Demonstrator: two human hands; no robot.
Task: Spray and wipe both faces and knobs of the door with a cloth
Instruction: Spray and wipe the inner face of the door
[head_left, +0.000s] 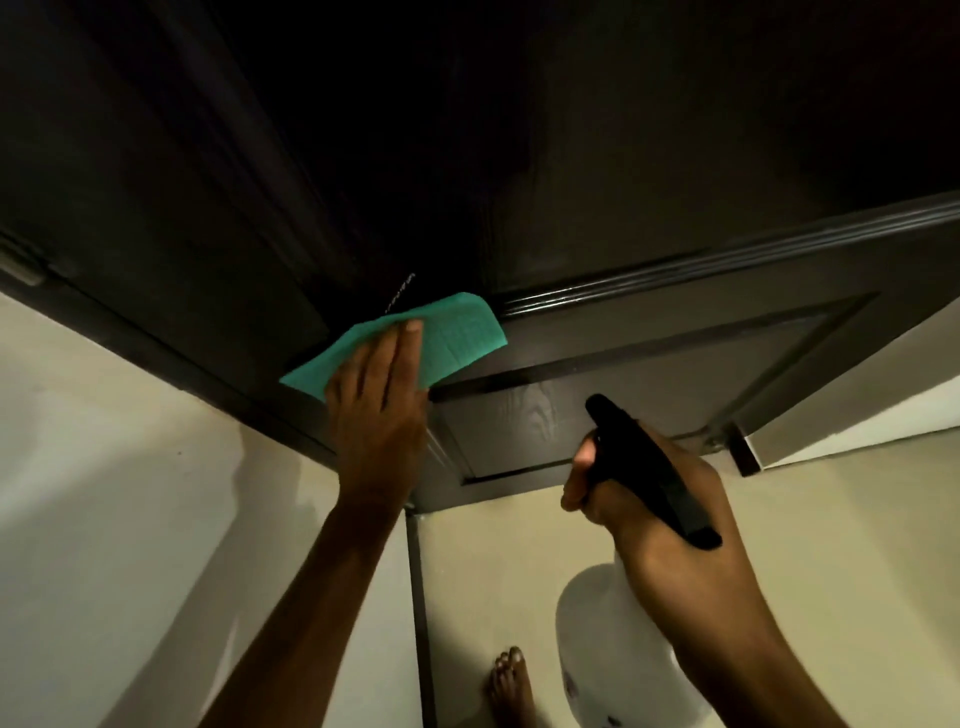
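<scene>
Wiping the lower door face, sprayer at the ready.

My left hand (376, 410) presses the green cloth (457, 338) flat on the dark door (649, 358), fingers straight and together; my right hand (670, 525) curls round the spray bottle (597, 623), its nozzle aimed up-left at the recessed panel (524, 426); that panel lies just right of the cloth, its long axis running away rightwards; my left hand is nearer.

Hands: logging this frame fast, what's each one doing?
Left hand: open, flat fingers pressing the green cloth on the door.
Right hand: gripping the spray bottle.
</scene>
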